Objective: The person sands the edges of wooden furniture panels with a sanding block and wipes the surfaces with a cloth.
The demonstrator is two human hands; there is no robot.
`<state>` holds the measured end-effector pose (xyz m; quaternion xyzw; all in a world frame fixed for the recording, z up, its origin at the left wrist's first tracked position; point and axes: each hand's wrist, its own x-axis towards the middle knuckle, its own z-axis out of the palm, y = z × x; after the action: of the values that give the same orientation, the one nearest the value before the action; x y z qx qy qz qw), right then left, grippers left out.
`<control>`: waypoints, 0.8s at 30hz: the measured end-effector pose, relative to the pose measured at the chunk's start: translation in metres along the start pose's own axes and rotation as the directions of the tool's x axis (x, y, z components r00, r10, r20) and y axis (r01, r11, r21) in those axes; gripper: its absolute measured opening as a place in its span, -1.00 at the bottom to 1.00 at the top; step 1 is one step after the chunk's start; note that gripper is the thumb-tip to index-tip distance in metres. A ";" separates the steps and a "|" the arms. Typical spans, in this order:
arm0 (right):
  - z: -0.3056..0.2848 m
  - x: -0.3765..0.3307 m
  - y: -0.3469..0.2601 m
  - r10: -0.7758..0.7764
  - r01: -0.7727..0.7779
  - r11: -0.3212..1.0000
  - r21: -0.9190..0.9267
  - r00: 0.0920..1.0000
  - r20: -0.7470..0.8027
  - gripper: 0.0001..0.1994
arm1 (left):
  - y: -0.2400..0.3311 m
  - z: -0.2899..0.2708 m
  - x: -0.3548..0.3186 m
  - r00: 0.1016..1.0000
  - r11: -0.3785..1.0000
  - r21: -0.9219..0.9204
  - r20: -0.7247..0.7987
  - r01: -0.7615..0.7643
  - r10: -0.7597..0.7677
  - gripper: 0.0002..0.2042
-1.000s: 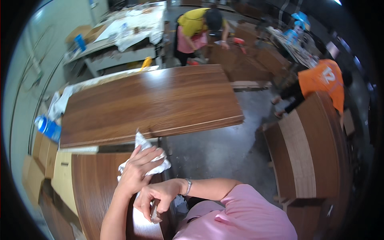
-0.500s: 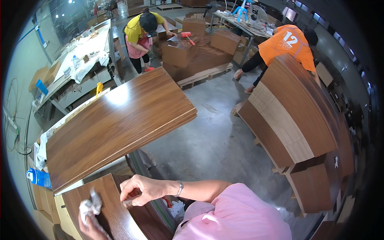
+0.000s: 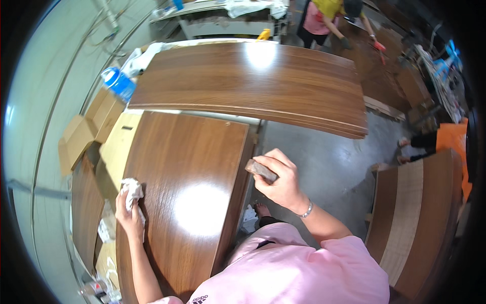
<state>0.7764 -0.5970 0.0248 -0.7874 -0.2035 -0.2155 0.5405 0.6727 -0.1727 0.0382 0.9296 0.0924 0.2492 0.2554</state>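
Observation:
In front of me lies a glossy brown wood-grain panel (image 3: 187,152), the top of a stack. My left hand (image 3: 129,219) is at its left edge, closed round a crumpled white cloth (image 3: 132,190). Just beyond the panel's right edge, my right hand (image 3: 281,180) grips a small brown block (image 3: 261,171) between thumb and fingers. The block is held clear of the panel; its exact kind does not show. Across the far side sits another stack of brown panels (image 3: 248,81), its top bright with reflected light.
A blue bottle (image 3: 118,84) and an open cardboard box (image 3: 81,133) stand at the left. Low at the right is a curved-looking stack of panels (image 3: 412,218). A person in yellow (image 3: 332,15) works at the back, another in orange (image 3: 458,152) at the right edge.
My view has swung left and down. My right hand has moved from over the near panel to beyond its right edge, the block now showing. The cloth stays in my left hand.

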 end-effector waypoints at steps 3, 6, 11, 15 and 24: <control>0.015 -0.005 -0.012 -0.060 0.059 0.998 0.022 0.996 0.065 -0.67 | 0.002 -0.008 -0.005 0.999 0.999 0.001 -0.022 0.047 -0.047 -0.68; 0.024 -0.007 -0.017 -0.121 0.118 0.993 0.027 0.985 0.119 -0.65 | 0.010 -0.008 -0.007 0.997 0.998 -0.029 -0.055 0.061 -0.062 -0.71; 0.030 0.012 -0.004 -0.158 0.164 0.985 -0.043 0.980 0.125 -0.69 | 0.013 -0.009 -0.006 0.996 0.997 -0.015 -0.044 0.079 -0.080 -0.75; 0.025 0.054 0.053 -0.060 0.048 0.987 -0.155 0.996 -0.073 -0.74 | 0.021 -0.007 -0.001 0.995 0.995 -0.011 -0.023 0.101 -0.102 -0.75; 0.021 0.064 0.053 -0.106 0.105 0.989 -0.101 0.994 0.000 -0.71 | 0.012 -0.008 -0.004 0.993 0.995 -0.017 -0.052 0.101 -0.101 -0.73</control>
<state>0.8609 -0.5892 0.0136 -0.8013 -0.2321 -0.2560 0.4883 0.6659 -0.1807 0.0486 0.9149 0.1442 0.2612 0.2719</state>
